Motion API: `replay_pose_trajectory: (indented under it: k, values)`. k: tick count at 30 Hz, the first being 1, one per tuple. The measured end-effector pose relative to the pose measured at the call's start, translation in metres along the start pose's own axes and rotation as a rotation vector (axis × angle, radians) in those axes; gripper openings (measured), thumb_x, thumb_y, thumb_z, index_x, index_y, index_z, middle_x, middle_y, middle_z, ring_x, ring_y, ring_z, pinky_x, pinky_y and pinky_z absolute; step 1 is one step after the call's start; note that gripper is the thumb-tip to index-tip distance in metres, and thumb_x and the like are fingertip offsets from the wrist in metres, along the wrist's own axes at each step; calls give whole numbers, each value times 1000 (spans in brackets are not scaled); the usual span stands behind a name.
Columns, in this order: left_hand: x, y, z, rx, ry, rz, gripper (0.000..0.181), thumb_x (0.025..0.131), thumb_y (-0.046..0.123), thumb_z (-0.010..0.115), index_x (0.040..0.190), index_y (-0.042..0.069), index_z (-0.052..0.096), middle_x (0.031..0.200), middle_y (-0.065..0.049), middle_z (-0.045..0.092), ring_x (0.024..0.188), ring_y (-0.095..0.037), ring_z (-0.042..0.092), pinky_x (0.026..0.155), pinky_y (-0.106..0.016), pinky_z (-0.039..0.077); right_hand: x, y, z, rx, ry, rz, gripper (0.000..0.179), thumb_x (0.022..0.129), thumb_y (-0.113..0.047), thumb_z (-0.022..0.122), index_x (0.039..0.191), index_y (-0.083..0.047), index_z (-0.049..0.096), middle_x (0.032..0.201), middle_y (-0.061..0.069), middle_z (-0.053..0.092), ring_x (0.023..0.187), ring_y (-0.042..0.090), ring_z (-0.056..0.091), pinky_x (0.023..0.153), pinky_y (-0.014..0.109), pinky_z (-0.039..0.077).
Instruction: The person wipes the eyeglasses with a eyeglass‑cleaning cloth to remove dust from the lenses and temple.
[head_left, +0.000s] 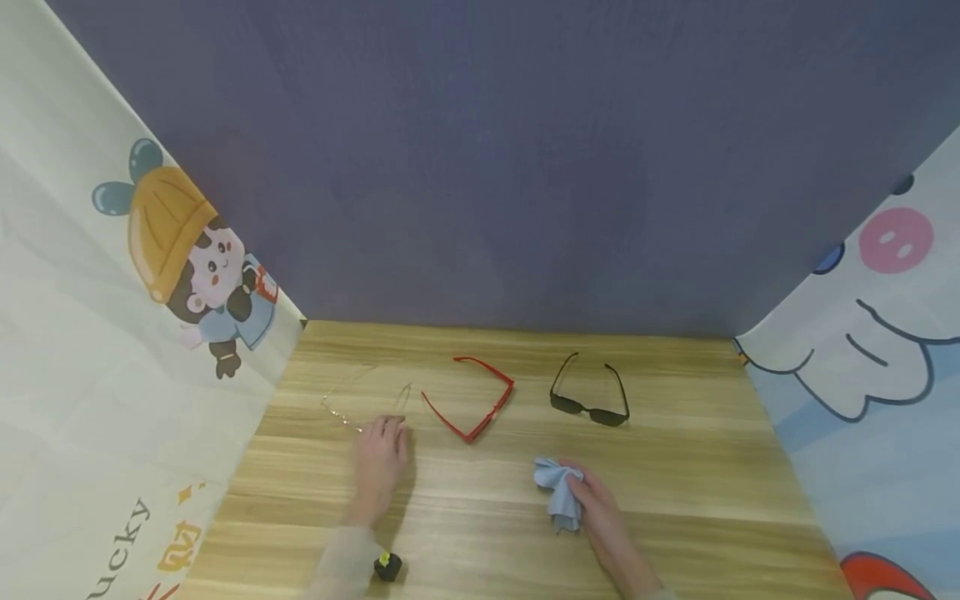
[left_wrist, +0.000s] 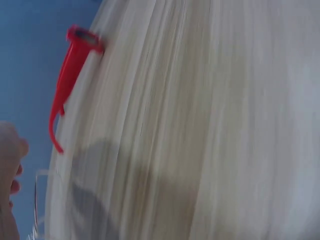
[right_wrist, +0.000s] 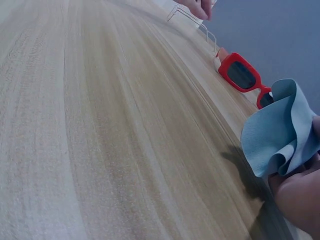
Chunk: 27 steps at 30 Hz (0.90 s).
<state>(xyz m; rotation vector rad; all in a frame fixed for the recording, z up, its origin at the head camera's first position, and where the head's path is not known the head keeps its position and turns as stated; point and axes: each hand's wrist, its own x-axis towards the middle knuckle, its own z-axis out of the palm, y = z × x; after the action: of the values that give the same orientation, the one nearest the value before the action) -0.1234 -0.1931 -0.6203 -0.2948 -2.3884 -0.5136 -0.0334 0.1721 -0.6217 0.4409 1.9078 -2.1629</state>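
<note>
My left hand (head_left: 381,454) reaches over the near right part of a pair of thin wire-framed glasses (head_left: 341,417), its fingers loosely bent right at the frame. In the right wrist view, the fingertips hang just above these glasses (right_wrist: 192,19). A bunched light-blue cloth (head_left: 558,492) is pinched between the thumb and fingers of my right hand (head_left: 600,504), held over the table. Between the hands and farther back lie red-framed glasses (head_left: 487,417) with dark lenses, their temples unfolded. Black sunglasses (head_left: 589,410) lie behind the cloth, temples pointing away.
The wood-grain table (head_left: 690,450) meets a dark grey-blue back wall (head_left: 480,167). Printed curtains hang on the left (head_left: 90,350) and right (head_left: 885,350). A small dark object with a yellow-green top (head_left: 387,567) sits beside the left sleeve.
</note>
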Motion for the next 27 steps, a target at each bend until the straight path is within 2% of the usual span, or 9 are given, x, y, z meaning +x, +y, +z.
replay_pose_trajectory:
  k: [2, 5, 10, 13, 16, 21, 27]
  values:
    - [2, 9, 3, -10, -52, 51, 29, 84, 10, 83, 109, 1, 71, 105, -15, 72, 94, -33, 67, 84, -48, 56, 0, -1, 0, 16, -2, 12, 53, 105, -33, 58, 147, -2, 52, 155, 16, 48, 135, 15, 48, 98, 12, 42]
    - [4, 21, 7, 26, -174, 98, 40, 88, 26, 81, 119, 3, 69, 118, -12, 71, 107, -31, 67, 94, -47, 55, -2, -2, 1, 13, -13, 14, 55, 105, -35, 58, 148, -2, 50, 155, 15, 48, 134, 13, 48, 98, 11, 41]
    - [2, 35, 17, 65, -388, 121, 61, 93, 44, 75, 138, 5, 59, 143, -13, 60, 129, -31, 58, 106, -50, 49, -4, 0, 0, 18, -15, 11, 53, 106, -30, 56, 148, 1, 49, 155, 16, 47, 125, 2, 52, 98, 12, 42]
    - [1, 41, 24, 79, -467, 159, 67, 95, 46, 70, 146, 6, 53, 152, -13, 53, 138, -32, 52, 110, -51, 46, -3, 3, -1, 19, -22, 7, 53, 106, -29, 55, 149, 2, 48, 156, 18, 46, 122, 0, 53, 98, 12, 43]
    - [2, 45, 30, 73, -483, 204, 64, 95, 44, 70, 144, 7, 54, 152, -13, 52, 139, -32, 51, 112, -51, 45, -3, 4, -3, 23, -23, 13, 54, 106, -32, 56, 149, 1, 48, 157, 17, 45, 125, 2, 52, 99, 12, 43]
    - [8, 51, 38, 40, -466, 237, 42, 94, 42, 72, 124, 12, 68, 144, -9, 61, 136, -30, 55, 112, -49, 45, -1, 4, -4, 30, -21, 28, 56, 105, -35, 57, 149, -2, 49, 157, 15, 45, 131, 7, 48, 99, 11, 42]
    - [14, 57, 43, 111, -493, 275, 37, 95, 47, 69, 112, 14, 73, 124, -1, 71, 124, -23, 62, 110, -43, 46, -2, 4, -4, 23, -22, 24, 57, 105, -35, 57, 149, 0, 48, 158, 18, 44, 130, 6, 49, 98, 11, 42]
